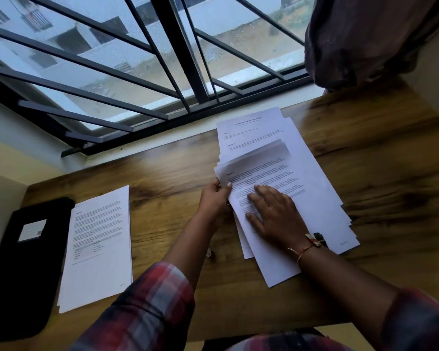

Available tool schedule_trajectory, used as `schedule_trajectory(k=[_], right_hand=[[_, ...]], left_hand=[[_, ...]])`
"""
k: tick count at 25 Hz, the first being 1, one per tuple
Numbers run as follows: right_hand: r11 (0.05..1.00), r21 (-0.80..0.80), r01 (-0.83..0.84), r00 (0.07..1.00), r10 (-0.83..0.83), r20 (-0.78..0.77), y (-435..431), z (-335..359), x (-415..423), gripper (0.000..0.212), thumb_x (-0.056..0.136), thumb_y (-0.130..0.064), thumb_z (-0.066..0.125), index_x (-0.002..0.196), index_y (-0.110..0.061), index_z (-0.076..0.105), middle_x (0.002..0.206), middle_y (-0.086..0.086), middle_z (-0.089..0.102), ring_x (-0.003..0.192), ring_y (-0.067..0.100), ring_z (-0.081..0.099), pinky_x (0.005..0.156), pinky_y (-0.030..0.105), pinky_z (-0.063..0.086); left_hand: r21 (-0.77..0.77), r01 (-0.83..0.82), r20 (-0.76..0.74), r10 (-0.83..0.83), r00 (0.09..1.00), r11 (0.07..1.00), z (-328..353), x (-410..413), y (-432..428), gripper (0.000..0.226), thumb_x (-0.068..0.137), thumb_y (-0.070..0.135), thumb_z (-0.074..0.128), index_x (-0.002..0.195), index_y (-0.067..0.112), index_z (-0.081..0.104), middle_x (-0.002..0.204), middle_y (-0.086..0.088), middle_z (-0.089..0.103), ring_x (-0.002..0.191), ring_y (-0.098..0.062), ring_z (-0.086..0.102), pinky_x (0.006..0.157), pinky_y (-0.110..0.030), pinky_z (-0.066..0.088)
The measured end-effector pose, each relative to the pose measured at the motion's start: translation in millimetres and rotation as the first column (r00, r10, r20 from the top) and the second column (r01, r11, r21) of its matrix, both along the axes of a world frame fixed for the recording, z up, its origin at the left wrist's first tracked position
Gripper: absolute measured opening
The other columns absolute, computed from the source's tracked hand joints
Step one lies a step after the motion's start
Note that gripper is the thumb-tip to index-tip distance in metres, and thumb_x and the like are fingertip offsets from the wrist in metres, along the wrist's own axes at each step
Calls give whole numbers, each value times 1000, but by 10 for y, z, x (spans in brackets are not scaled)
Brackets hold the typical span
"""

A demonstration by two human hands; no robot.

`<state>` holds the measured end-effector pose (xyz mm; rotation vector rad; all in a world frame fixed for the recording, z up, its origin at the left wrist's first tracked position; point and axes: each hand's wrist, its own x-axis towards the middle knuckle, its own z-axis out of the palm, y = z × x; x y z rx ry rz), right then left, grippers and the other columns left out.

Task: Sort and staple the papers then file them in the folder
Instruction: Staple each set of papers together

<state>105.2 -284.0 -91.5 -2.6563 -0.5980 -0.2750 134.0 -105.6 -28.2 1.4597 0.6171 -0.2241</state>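
Paper here is light, limp and slick sheet on sheet. The stack [302, 173] lies fanned on the desk [175, 173], well right of the folder [23, 274] and nearer the window. A squarer pile [99, 244] sits just right of the folder.

The left hand [214, 196] pinches the fanned stack's left edge, thumb on top and fingers curled beneath. The right hand [274, 214] lies flat on the top sheet, fingers straight and spread, gripping nothing.

A single sheet will likely droop if held by a corner and slide off its neighbours. The better hold is probably a pinch at the long edge while the flat palm pins the rest. Creasing is the main risk.
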Motion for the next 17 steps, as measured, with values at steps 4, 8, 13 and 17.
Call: schedule_trajectory(k=[4,8,13,17], right_hand=[[994,83,72,995,-77,59,17,334,-9,59,103,-57,36,135,-15,63,144,13,57,132,34,53,101,49,46],[952,120,280,954,-291,79,72,894,-140,64,98,-53,46,143,-8,52,152,20,45,141,39,42,106,55,39],[753,205,626,761,-531,-374,180,1287,-426,97,87,-65,61,156,-8,22,161,22,27,147,42,28,114,60,30],[216,633,743,602,196,-774,646,1419,-467,49,94,-28,70,138,-16,54,127,7,70,110,28,70,89,43,57]], left_hand=[[-166,-85,2,87,996,982,181,-67,83,24,103,7,53,126,6,60,111,-17,74,93,-29,74,71,-41,63],[-264,-203,20,215,976,943,395,-224,322,18,103,5,53,117,9,62,100,-11,77,87,-25,76,67,-38,63],[-409,-402,35,455,890,819,562,-524,938,22,105,4,48,123,8,59,95,-11,77,79,-21,77,59,-32,61],[-489,-400,60,487,871,775,637,-875,1451,26,105,4,45,125,12,60,103,-10,78,90,-22,76,65,-36,63]])
